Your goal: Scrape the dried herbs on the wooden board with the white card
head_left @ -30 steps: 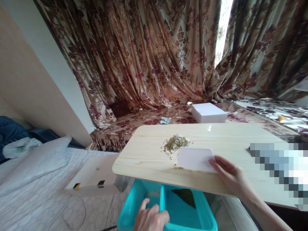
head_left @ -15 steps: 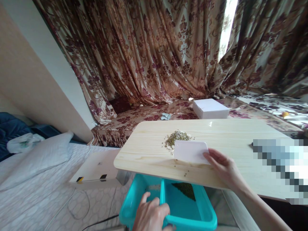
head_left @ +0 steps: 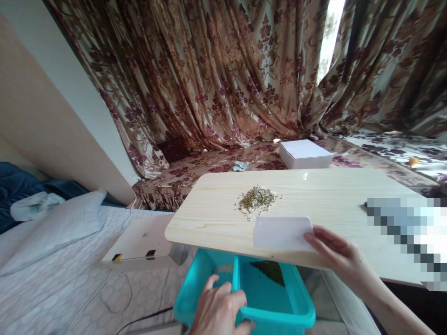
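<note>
My right hand (head_left: 337, 249) pinches the right end of a thin white scraper (head_left: 282, 233), which lies low over the near part of the wooden tabletop. Beyond the scraper is a loose pile of small green beans (head_left: 257, 199) mixed with pale grains. Below the table edge sits a turquoise bin (head_left: 307, 309) split by a divider. Its right compartment holds a heap of green beans (head_left: 270, 272); a few pale grains (head_left: 223, 268) lie in the left one. My left hand (head_left: 221, 307) is closed over the bin's near rim, by the divider.
The light wooden table (head_left: 335, 195) has a pixelated object (head_left: 405, 237) at its right. Behind it a white box (head_left: 305, 153) and a light cloth (head_left: 240, 166) rest on a patterned ledge. At left are a bed with a pillow (head_left: 66, 232) and a pale carton (head_left: 143, 242).
My right hand has drawn the scraper away from the pile toward the near edge and slightly right. Stray beans near that edge are mostly gone from the tabletop. My left hand stays on the bin.
</note>
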`<state>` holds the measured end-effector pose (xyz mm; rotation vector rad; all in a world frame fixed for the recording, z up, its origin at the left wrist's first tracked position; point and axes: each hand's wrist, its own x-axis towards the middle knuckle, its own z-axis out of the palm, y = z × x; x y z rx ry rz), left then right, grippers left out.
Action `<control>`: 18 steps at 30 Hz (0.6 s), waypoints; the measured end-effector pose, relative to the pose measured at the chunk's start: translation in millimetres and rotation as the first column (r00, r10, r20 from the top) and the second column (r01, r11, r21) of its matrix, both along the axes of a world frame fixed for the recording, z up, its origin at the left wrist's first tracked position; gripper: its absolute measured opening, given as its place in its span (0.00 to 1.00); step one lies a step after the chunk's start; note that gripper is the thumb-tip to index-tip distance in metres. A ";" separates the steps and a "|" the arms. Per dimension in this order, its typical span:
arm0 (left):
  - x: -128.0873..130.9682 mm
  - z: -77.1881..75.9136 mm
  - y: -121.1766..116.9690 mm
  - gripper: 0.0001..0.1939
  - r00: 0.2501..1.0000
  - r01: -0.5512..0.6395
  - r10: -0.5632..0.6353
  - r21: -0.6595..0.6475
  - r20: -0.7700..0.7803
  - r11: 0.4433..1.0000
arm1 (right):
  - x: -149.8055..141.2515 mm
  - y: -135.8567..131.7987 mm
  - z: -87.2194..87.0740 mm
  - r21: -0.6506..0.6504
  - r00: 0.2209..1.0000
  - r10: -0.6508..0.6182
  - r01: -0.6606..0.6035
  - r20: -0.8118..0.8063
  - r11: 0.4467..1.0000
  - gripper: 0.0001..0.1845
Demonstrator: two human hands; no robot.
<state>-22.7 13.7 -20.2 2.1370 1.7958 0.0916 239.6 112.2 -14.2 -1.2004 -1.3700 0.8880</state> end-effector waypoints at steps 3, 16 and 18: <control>1.1 -1.8 1.6 0.08 1.000 0.026 -0.026 0.006 0.005 1.000 | 9.5 8.0 -5.3 0.028 0.989 -0.134 0.135 -0.058 0.990 0.15; 6.5 -27.5 11.6 0.05 0.967 0.251 -0.253 0.089 0.010 0.964 | -1.3 51.5 5.2 0.051 0.989 -0.085 0.091 -0.119 0.995 0.19; 5.6 -25.4 10.9 0.06 0.968 0.250 -0.251 0.081 0.008 0.965 | -2.3 51.9 4.1 0.063 0.991 -0.076 0.083 -0.107 0.995 0.20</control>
